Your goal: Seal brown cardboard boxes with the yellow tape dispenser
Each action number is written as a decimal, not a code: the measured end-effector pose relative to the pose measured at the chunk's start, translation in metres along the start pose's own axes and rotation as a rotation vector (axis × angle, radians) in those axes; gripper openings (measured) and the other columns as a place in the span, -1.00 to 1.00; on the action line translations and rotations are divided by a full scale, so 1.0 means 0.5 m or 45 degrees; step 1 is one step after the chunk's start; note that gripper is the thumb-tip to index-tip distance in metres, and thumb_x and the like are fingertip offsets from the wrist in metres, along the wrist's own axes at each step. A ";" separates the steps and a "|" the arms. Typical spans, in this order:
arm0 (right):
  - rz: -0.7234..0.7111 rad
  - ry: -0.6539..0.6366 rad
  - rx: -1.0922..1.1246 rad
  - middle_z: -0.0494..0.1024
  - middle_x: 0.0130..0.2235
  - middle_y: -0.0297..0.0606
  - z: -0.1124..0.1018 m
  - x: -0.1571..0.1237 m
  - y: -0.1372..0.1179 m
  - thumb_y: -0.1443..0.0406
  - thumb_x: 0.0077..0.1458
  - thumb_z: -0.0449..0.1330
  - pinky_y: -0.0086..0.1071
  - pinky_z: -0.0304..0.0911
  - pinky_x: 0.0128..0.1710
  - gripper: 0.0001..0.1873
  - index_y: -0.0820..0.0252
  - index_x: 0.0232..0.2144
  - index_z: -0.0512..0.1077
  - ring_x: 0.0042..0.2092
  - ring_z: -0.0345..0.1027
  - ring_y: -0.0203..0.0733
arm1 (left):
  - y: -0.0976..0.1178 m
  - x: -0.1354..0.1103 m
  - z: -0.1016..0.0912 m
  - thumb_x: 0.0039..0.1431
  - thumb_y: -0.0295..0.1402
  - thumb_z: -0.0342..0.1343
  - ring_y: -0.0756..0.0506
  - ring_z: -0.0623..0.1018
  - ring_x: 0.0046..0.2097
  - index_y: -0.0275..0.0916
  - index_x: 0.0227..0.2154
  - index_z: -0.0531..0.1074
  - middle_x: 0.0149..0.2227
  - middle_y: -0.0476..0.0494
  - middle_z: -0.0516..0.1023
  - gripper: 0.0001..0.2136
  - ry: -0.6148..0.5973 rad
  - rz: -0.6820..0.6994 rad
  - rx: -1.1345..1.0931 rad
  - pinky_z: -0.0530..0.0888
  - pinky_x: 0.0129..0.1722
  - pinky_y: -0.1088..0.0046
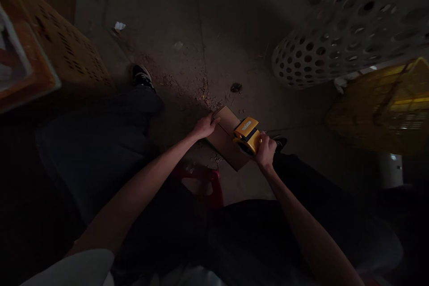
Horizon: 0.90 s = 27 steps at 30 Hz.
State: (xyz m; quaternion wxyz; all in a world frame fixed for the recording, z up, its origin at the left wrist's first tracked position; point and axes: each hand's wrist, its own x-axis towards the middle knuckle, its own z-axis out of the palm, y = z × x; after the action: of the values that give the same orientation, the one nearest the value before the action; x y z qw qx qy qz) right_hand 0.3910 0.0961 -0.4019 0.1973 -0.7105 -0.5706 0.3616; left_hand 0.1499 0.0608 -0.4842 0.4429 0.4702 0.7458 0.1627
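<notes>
Concrete floor (187, 13), dim, dusty. Loose brown grit (201, 94) scattered around centre; small dark lump (236, 87) just beside it, crumpled white paper scrap (119, 26) well apart. Flat cardboard box (223, 136) low beside the grit, floor contact hidden. Red plastic stool (214, 187) near it. White perforated basket (321, 38) at right; yellow crate (378, 114) beside it.
</notes>
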 end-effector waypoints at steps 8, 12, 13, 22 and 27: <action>-0.106 -0.037 -0.016 0.03 -0.64 -0.42 0.045 0.013 -0.016 -0.24 0.19 -0.07 -0.34 -0.15 -0.50 -0.35 0.08 -0.67 0.05 -0.53 -0.02 -0.33 | -0.002 0.005 -0.014 0.31 0.12 -0.03 -0.32 0.52 0.22 -0.14 0.32 0.33 0.17 -0.30 0.58 -0.35 0.009 -0.040 0.009 0.42 0.18 0.21; -0.294 0.014 -0.102 0.08 -0.64 -0.41 0.054 -0.011 -0.006 -0.14 0.29 -0.09 -0.35 -0.18 -0.48 -0.36 0.11 -0.67 0.08 -0.54 -0.02 -0.36 | -0.027 0.019 -0.004 0.34 0.10 -0.07 -0.27 0.47 0.28 -0.18 0.39 0.19 0.26 -0.30 0.49 -0.32 -0.068 0.059 -0.160 0.38 0.24 0.24; -0.355 0.018 -0.119 0.11 -0.64 -0.40 0.057 -0.017 -0.004 -0.11 0.31 -0.09 -0.35 -0.17 -0.47 -0.37 0.12 -0.66 0.10 -0.54 -0.01 -0.36 | -0.033 0.022 -0.001 0.35 0.08 -0.07 -0.25 0.46 0.29 -0.18 0.40 0.18 0.27 -0.28 0.48 -0.32 -0.094 0.094 -0.237 0.37 0.24 0.26; -0.339 0.074 -0.234 0.19 -0.65 -0.33 0.072 -0.015 -0.010 -0.09 0.33 -0.10 -0.36 -0.15 -0.48 -0.35 0.17 -0.66 0.21 -0.55 0.10 -0.32 | -0.051 0.041 0.002 0.34 0.00 0.01 -0.25 0.44 0.32 -0.24 0.38 0.23 0.30 -0.34 0.44 -0.35 -0.107 0.135 -0.343 0.36 0.27 0.25; -0.348 0.058 -0.240 0.21 -0.65 -0.31 0.077 -0.012 -0.014 -0.09 0.33 -0.11 -0.35 -0.18 -0.48 -0.34 0.17 -0.68 0.20 -0.55 0.11 -0.32 | -0.039 0.031 -0.005 0.36 0.01 -0.02 -0.27 0.41 0.34 -0.24 0.40 0.18 0.32 -0.36 0.42 -0.34 -0.097 0.113 -0.264 0.34 0.29 0.21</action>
State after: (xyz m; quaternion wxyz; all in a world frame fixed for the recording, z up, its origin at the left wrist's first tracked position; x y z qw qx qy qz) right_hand 0.3575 0.0873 -0.4207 0.1900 -0.6495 -0.6887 0.2601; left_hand 0.1344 0.0647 -0.5036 0.5097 0.4602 0.6860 0.2403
